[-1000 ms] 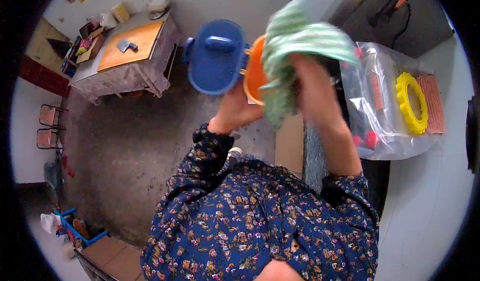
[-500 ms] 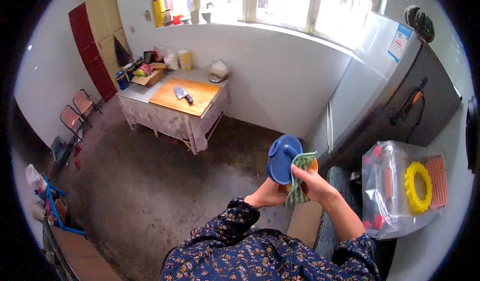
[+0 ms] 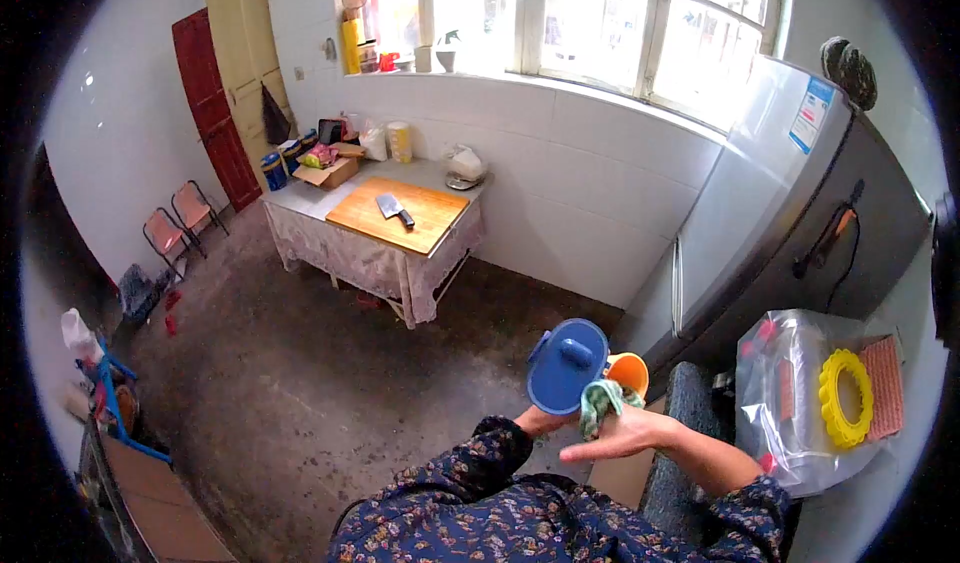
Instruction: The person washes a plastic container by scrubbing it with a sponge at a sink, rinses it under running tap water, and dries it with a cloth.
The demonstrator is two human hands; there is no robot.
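Observation:
An orange container (image 3: 628,371) with an open blue lid (image 3: 567,367) is held up in front of my body. My left hand (image 3: 545,421) is under the lid and mostly hidden behind it, its fingers out of sight. A green patterned cloth (image 3: 600,405) lies bunched at the container's near side. Against the cloth, my right hand (image 3: 625,433) is turned with its thumb stretched out to the left; its other fingers are partly hidden by the cloth.
Beyond stands a table (image 3: 345,253) with a wooden board (image 3: 430,213) and a cleaver (image 3: 393,208). A grey fridge (image 3: 760,213) is at the right, near a plastic-covered item with a yellow ring (image 3: 828,403). Two folding chairs (image 3: 163,231) stand at the left wall.
The view has tilted up, bringing the windows into sight. The container and lid now appear lower. My right hand has turned, its thumb spread, and the cloth is more bunched.

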